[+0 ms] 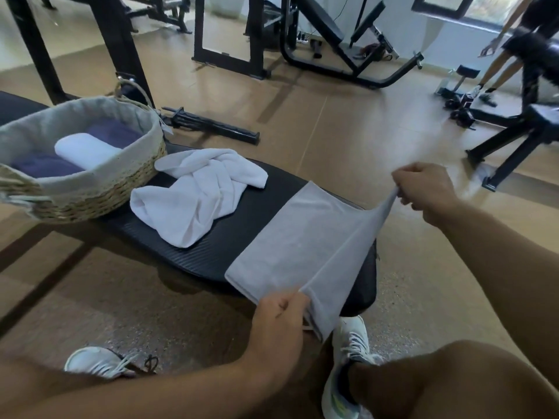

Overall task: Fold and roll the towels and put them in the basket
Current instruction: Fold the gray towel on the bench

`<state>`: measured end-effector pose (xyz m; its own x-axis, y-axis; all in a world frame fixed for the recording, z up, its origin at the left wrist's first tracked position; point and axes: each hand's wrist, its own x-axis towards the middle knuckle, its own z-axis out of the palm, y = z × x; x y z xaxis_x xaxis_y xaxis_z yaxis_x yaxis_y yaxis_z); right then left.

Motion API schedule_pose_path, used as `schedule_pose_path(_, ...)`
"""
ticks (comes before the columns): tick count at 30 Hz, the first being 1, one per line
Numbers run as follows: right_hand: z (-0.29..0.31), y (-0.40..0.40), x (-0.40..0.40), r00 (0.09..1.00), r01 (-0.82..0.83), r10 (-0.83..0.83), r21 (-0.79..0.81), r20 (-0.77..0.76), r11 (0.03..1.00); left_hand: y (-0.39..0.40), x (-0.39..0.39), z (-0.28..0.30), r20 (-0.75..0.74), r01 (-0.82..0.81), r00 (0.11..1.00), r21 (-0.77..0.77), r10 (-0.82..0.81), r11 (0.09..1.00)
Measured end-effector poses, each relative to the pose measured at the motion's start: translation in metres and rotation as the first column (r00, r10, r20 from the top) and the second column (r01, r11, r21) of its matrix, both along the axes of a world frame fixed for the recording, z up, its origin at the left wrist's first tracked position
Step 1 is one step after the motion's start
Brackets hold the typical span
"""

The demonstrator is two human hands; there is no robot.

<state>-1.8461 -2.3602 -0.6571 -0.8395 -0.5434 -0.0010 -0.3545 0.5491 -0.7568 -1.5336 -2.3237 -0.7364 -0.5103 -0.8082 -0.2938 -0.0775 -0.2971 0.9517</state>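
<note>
Approx halfway imo: basket [90, 189] at 10 o'clock holds rolled towels, crumpled towel [193, 201] untouched, left hand [279, 319] & right hand [423, 189] fingers pinching grey towel [302, 243] corners, mid-fold on tabletop [242, 237].

Basket [99, 189] left on bench [236, 249]; crumpled towel [199, 195] beside it; flat towel [302, 246] right.

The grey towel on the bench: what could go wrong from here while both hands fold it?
1. The grey towel already hangs over the bench edge near the left hand; it may slide to the floor.
2. The right hand pinches only a corner, so the fold may come out uneven.
3. The crumpled white towel lies close and may get caught.
</note>
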Motion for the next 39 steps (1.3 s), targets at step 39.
schedule_pose_path(39, -0.083, -0.112, 0.014, 0.878, -0.447, 0.475, 0.462, 0.062, 0.766, -0.135, 0.047, 0.006, 0.923, 0.581, 0.383, -0.267, 0.031, 0.769)
